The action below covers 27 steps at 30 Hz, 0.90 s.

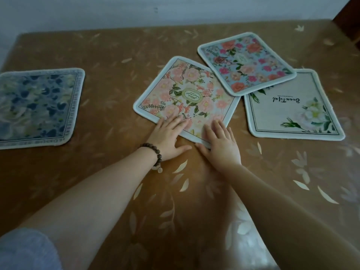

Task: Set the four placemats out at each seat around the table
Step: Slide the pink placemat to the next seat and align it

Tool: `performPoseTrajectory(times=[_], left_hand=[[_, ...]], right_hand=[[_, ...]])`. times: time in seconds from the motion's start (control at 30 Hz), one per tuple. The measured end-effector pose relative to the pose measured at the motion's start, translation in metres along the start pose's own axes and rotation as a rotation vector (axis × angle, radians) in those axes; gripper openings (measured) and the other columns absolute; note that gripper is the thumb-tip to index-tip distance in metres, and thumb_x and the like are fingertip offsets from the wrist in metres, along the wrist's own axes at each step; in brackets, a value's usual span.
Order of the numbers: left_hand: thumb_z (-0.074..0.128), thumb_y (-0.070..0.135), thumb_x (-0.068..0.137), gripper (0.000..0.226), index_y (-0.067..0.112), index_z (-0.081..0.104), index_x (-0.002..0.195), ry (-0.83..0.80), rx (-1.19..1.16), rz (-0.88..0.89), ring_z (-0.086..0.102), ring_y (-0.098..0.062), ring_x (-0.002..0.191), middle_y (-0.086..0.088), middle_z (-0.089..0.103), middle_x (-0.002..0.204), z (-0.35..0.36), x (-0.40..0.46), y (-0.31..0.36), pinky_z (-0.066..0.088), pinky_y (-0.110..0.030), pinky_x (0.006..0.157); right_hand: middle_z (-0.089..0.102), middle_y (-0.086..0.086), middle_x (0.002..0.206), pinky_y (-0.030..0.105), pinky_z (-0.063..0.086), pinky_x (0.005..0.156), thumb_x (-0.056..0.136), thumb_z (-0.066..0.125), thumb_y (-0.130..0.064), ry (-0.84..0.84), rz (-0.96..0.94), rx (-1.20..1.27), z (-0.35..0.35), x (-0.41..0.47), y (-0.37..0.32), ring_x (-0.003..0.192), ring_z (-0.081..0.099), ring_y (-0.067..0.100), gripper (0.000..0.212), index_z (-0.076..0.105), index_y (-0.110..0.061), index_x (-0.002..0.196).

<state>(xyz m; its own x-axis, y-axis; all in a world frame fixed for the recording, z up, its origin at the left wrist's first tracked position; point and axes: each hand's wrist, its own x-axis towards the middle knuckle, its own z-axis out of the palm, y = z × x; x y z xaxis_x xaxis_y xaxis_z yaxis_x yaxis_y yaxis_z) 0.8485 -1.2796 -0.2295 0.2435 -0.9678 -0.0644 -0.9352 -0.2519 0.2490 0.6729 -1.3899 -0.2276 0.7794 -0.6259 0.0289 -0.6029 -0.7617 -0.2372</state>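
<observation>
Several square placemats lie on the brown table (120, 55). A pink-flowered placemat (187, 90) sits in the middle, turned like a diamond. My left hand (169, 135) and my right hand (220, 143) both rest flat on its near corner, fingers straight. A blue-ground mat with red and pink flowers (245, 63) overlaps its far right edge. A cream mat with white flowers and the word "Beautiful" (292, 108) lies to the right, partly under the blue-ground one. A dark blue and white mat (37, 106) lies alone at the left.
The table carries a glossy brown cover with pale leaf prints. A white wall (136, 10) runs behind the far edge. A dark wooden piece (348, 18) shows at the top right corner. A beaded bracelet (153, 154) circles my left wrist.
</observation>
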Motion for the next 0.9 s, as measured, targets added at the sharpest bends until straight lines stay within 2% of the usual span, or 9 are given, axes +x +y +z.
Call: performPoseTrajectory(times=[0.07,0.13,0.23,0.3,0.37,0.63,0.73,0.9], left_hand=[[0.036,0.073,0.08,0.082,0.027,0.022,0.147,0.033,0.014,0.018,0.001,-0.015,0.144,0.003,0.014,0.157,0.001,0.009,-0.003,-0.001,-0.044,0.116],[0.038,0.068,0.084,0.075,0.026,0.03,0.144,0.072,0.009,0.042,0.005,-0.017,0.144,0.001,0.02,0.155,0.0,0.016,-0.007,0.001,-0.043,0.117],[0.044,0.049,0.092,0.053,0.025,0.041,0.14,0.128,-0.022,0.101,0.015,-0.019,0.143,-0.002,0.031,0.151,-0.003,0.018,-0.013,0.007,-0.042,0.116],[0.047,0.032,0.096,0.04,0.025,0.048,0.135,0.159,-0.079,0.119,0.021,-0.022,0.141,-0.004,0.037,0.148,-0.004,0.016,-0.017,0.011,-0.043,0.115],[0.047,0.025,0.096,0.037,0.026,0.051,0.132,0.164,-0.117,0.108,0.024,-0.023,0.14,-0.005,0.041,0.145,-0.006,0.014,-0.02,0.011,-0.043,0.115],[0.052,0.024,0.094,0.034,0.026,0.057,0.127,0.142,-0.136,0.075,0.033,-0.022,0.136,-0.004,0.05,0.138,-0.017,-0.015,-0.015,0.015,-0.041,0.112],[0.055,0.026,0.092,0.031,0.025,0.061,0.123,0.145,-0.142,0.05,0.039,-0.024,0.133,-0.005,0.055,0.133,-0.022,-0.048,-0.011,0.019,-0.043,0.111],[0.059,0.027,0.09,0.028,0.025,0.066,0.117,0.135,-0.087,-0.005,0.046,-0.027,0.125,-0.005,0.062,0.124,-0.031,-0.119,-0.002,0.027,-0.045,0.104]], right_hand=[[0.049,0.018,0.138,0.048,0.029,0.112,0.088,0.047,-0.052,0.077,-0.07,-0.025,-0.002,0.001,0.001,0.133,0.039,0.035,0.058,0.055,-0.011,0.128],[0.061,0.019,0.124,0.049,0.045,0.099,0.089,0.055,-0.041,0.174,-0.133,-0.024,-0.003,0.001,0.0,0.12,0.054,0.037,0.043,0.065,-0.008,0.114],[0.067,0.016,0.114,0.049,0.055,0.081,0.086,0.063,-0.022,0.241,-0.226,0.002,-0.005,0.001,-0.001,0.11,0.061,0.035,0.025,0.069,-0.009,0.106],[0.067,0.015,0.115,0.05,0.055,0.079,0.081,0.068,-0.011,0.217,-0.247,0.027,-0.007,0.001,0.0,0.11,0.061,0.035,0.027,0.069,-0.009,0.108],[0.066,0.013,0.117,0.05,0.055,0.082,0.08,0.068,-0.007,0.196,-0.23,0.069,-0.01,0.001,0.001,0.113,0.06,0.034,0.03,0.069,-0.009,0.111],[0.067,0.009,0.114,0.042,0.051,0.089,0.086,0.064,-0.01,0.158,-0.191,0.221,-0.02,-0.016,-0.014,0.109,0.06,0.03,0.025,0.069,-0.013,0.11],[0.066,0.009,0.115,0.042,0.05,0.091,0.087,0.063,-0.012,0.111,-0.189,0.259,-0.021,-0.035,-0.029,0.108,0.059,0.03,0.024,0.068,-0.011,0.11],[0.064,0.01,0.108,0.047,0.05,0.085,0.085,0.065,-0.018,0.011,-0.196,0.295,-0.022,-0.076,-0.064,0.099,0.058,0.032,0.022,0.066,-0.009,0.106]])
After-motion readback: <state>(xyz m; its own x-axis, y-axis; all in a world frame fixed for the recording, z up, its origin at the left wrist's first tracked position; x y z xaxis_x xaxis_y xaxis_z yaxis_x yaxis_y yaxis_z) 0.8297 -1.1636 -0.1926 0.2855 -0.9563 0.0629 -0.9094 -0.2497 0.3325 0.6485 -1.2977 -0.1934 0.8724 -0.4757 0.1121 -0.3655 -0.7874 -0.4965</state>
